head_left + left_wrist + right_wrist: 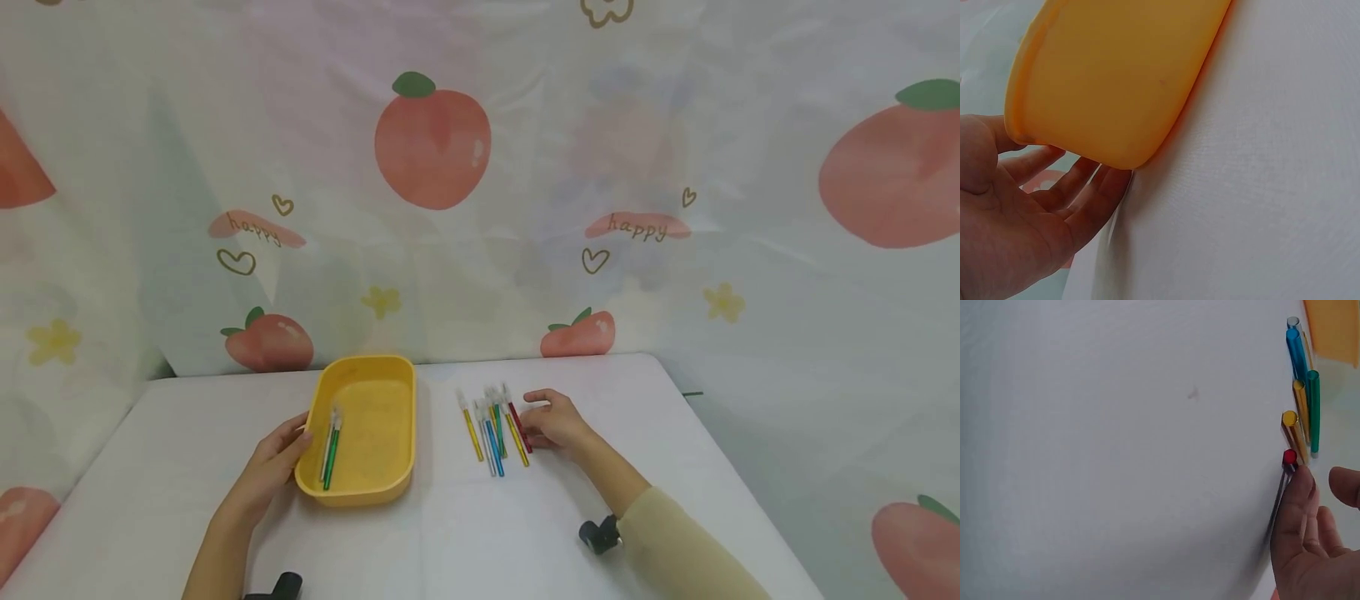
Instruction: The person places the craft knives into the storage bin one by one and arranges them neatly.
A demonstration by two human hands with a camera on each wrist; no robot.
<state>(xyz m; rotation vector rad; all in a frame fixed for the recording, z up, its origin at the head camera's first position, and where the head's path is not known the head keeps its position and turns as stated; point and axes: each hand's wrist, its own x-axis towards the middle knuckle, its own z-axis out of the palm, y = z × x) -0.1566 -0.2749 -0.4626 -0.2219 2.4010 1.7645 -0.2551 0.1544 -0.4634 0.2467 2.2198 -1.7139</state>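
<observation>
Prob. the pick-up step, judging by how things lie: on the table [465, 533], the tray [378, 429] has two pens in it, a silver pen [325, 461] and a green pen [332, 461] side by side along its left wall, w/ the bunch of pens [496, 448] lying to the right of it. L hand [276, 457] pinches the tray's left rim, thumb over the edge, fingers bent against the outer wall. R hand [555, 423] is half-spread, fingers a bit bent, thumb well off them, nothing gripped AFAICT; one fingertip is at the red pen [519, 423] on the bunch's right edge, touching or just beside, can't tell which. Next move calls for bringing the thumb in to meet the fingers round that barrel w/o dragging its neighbours, tray held steady meanwhile. As for materials: the backdrop [510, 283] is a pale sheet, softly wrinkled, printed w/ peaches, hearts, etc. Table cover's matte white w/ a fine grain. Tray's smooth yellow, prob. plastic, an oblong w/ rounded corners and a thick lip. Pens are slim, straight and shiny, in yellow, blue, green, silver and red, w/ round-looking butt ends and clear caps, prob. plastic too.
</observation>
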